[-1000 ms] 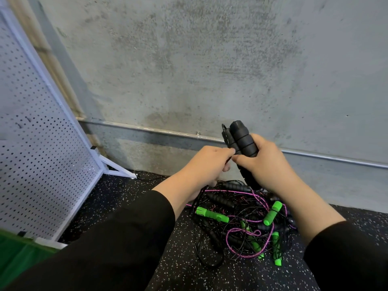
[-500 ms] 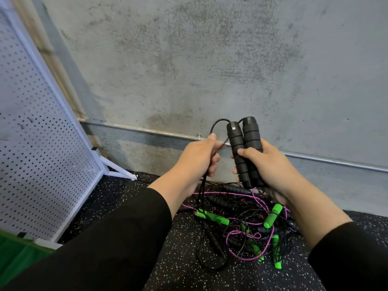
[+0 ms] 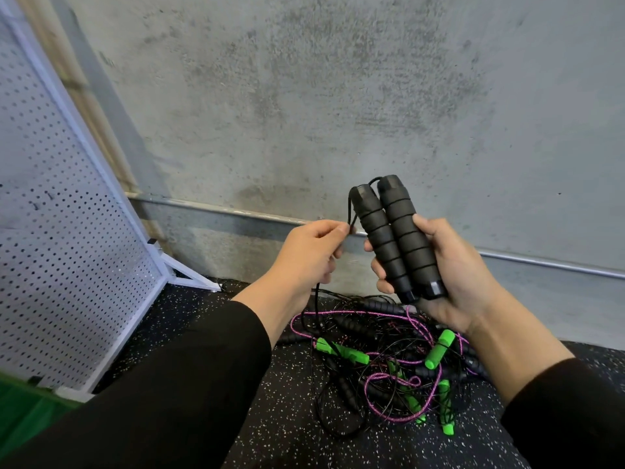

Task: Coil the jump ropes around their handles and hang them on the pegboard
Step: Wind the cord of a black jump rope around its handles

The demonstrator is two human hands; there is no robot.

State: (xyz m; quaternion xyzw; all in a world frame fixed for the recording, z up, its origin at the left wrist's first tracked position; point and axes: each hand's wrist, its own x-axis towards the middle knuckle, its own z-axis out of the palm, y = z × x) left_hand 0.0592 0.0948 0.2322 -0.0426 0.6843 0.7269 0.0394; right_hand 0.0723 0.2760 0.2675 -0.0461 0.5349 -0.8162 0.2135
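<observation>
While my right hand (image 3: 449, 265) gripped both black foam handles (image 3: 394, 238) upright, my left hand (image 3: 309, 255) pinched their black cord (image 3: 350, 211) just left of them. Below, its slack ran into the tangled rope pile (image 3: 389, 363); pulling could snag and drag it.

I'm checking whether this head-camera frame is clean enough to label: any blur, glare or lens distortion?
Head view: even, soft light, no glare or hard shadows. The two black foam handles in the right hand and the thin black cord pinched by the left hand look sharp. Wide-angle bending tilts the white pegboard at the left edge; the sleeves look soft at the bottom.
</observation>
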